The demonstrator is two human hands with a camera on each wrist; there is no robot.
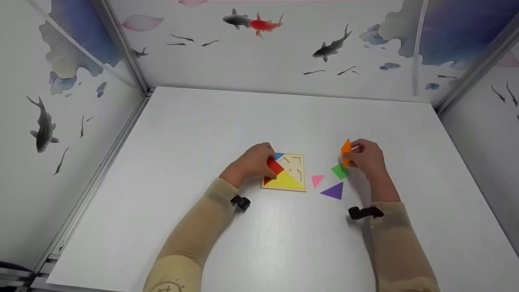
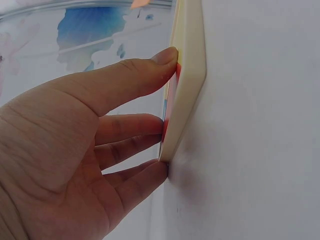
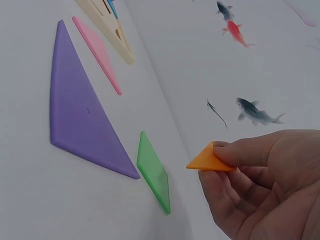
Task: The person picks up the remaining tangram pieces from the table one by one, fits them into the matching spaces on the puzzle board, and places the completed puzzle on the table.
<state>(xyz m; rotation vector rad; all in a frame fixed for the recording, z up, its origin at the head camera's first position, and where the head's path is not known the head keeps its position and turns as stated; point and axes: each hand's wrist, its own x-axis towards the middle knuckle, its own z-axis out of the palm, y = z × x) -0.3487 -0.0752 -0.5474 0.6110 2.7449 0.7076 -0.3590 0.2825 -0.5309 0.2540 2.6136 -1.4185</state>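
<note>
A wooden tangram tray lies on the table with red, yellow and blue pieces in it. My left hand rests over the tray's left side; in the left wrist view its thumb and fingertips touch the tray's face and edge. Between thumb and fingers, my right hand pinches an orange tangram piece, held raised on edge just above a green piece. A pink triangle and a purple triangle lie flat between the tray and my right arm.
The white table is bordered by upright panels printed with fish at the back and both sides. A black wrist strap with a small device is on the right sleeve, another device on the left.
</note>
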